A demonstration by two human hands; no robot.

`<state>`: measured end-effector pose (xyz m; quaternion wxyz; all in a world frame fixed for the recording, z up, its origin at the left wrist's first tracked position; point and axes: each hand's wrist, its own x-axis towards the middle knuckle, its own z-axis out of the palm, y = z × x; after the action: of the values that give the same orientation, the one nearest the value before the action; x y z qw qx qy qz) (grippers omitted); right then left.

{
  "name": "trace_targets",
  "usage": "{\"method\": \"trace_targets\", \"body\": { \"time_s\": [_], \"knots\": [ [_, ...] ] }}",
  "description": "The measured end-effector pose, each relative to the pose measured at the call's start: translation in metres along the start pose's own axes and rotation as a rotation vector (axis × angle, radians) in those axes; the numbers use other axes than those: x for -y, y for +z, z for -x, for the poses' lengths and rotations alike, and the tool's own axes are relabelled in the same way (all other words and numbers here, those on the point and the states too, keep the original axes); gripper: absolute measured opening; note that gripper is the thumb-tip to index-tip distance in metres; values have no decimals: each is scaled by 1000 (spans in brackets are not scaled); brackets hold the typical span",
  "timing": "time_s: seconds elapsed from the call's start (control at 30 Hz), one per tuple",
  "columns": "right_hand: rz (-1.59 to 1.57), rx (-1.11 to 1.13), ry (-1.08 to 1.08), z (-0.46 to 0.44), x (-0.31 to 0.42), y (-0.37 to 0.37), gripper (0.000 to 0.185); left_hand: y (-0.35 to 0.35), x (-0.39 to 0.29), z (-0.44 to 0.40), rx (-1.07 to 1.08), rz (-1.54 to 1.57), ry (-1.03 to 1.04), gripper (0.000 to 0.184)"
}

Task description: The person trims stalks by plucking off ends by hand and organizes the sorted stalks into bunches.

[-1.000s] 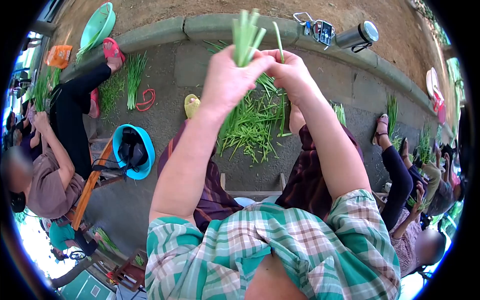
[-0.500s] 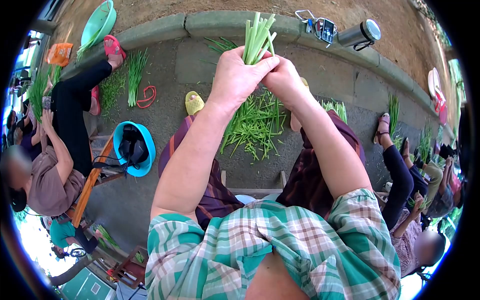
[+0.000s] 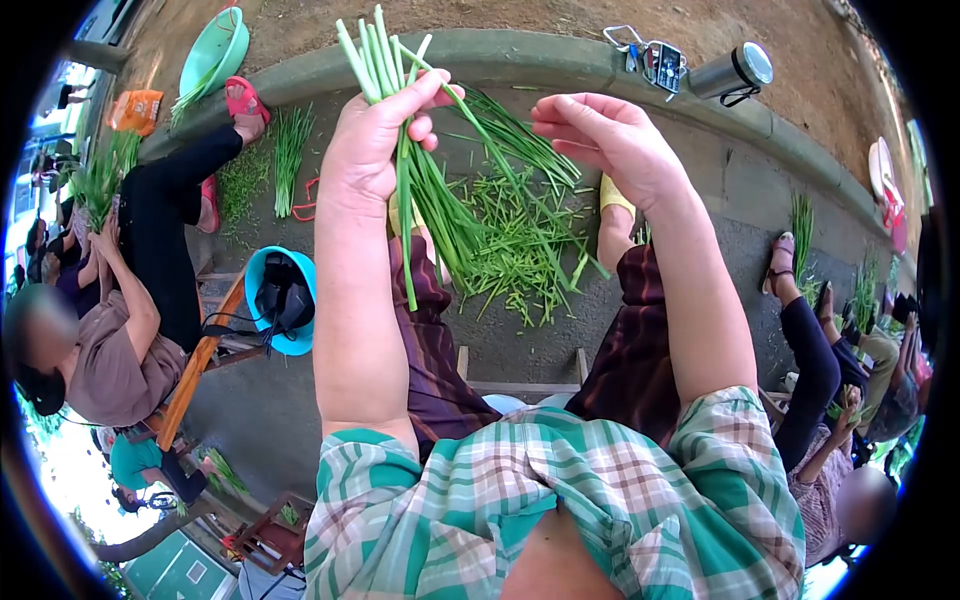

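Note:
My left hand (image 3: 380,140) is closed around a bunch of chives (image 3: 437,205). Their pale stem ends point up past my thumb, and the long green leaves hang down to the right. Apart from the bunch, to its right, is my right hand (image 3: 612,145), its fingers loosely stretched and nothing visible in them. Beneath the hands, a heap of short green pieces (image 3: 525,290) covers the pavement between my feet. More long chives (image 3: 525,138) lie on the ground behind the heap, between the two hands in view.
A blue basin (image 3: 297,335) with a dark bag stands beside a wooden stool (image 3: 188,385) on the left, near a seated person (image 3: 130,350). Along the stone curb (image 3: 500,55) are a steel flask (image 3: 725,72) and a small tool case (image 3: 664,65). Other people sit at right.
My hands, together on the bunch before, are now apart. The left has moved left with the chives, whose long leaves now show; the right has let go and moved right.

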<state>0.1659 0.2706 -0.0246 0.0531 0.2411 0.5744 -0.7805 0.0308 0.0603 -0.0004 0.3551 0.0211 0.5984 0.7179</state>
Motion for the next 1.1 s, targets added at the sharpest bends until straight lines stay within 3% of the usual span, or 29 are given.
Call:
{"method": "trace_targets", "body": {
  "time_s": [0.43, 0.63, 1.1],
  "knots": [
    [127, 151, -23, 8, -3, 14, 28, -14, -3, -3, 30, 137, -36, 25],
    [153, 225, -40, 11, -6, 25, 37, -2, 1, -3, -25, 48, -7, 18],
    [192, 185, 31, 6, -11, 26, 29, 6, 4, 1, -53, -129, 48, 20]
  ]
}}
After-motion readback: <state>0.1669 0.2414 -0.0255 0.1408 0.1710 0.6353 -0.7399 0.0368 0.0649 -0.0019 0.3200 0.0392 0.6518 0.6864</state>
